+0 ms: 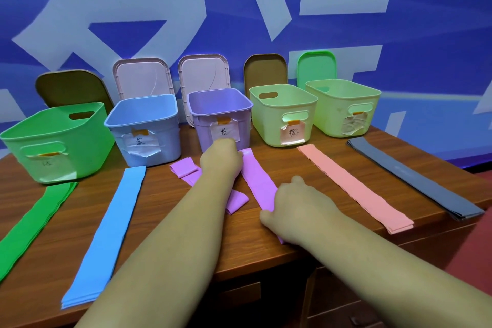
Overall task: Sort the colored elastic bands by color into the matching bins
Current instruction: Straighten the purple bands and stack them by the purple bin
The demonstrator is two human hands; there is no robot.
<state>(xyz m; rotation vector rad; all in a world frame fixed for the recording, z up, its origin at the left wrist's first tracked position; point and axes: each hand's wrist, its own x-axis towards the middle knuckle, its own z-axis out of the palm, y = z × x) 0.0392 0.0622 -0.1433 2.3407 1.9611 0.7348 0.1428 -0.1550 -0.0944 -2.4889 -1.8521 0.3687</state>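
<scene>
Brown wood, a desk (159,194) with drawers below its near edge, carried five lots of elastic bands running from that edge toward the far one: green bands (34,218) at the left, then blue bands (111,226), a purple band (259,184) in the middle, pink bands (351,186), and grey bands (415,178) toward the right corner. Nearest, the right hand (290,210) lay on the purple band's near end, its fingers curled under and apparently pinching it, though the back of the hand hid the grip. Farther on, the left hand (221,160) was bunched over the band's far end, fingers tucked under and seemingly gripping it, just before the purple bin (202,130). Folded purple bands (183,169) lay loose beside and under the left forearm. A stretchy strip held at both ends could probably snap from one grip and spring aside, and the forearm might drag the loose folded ones toward the blue lot. Along the far edge stood a green bin (87,149), a blue bin (170,141), the purple one and two pale green bins (266,125), each with a taped paper label; the twin pale bins invited a mix-up. Lids (143,77) leaned behind them against a blue wall (426,61) with large white characters.
</scene>
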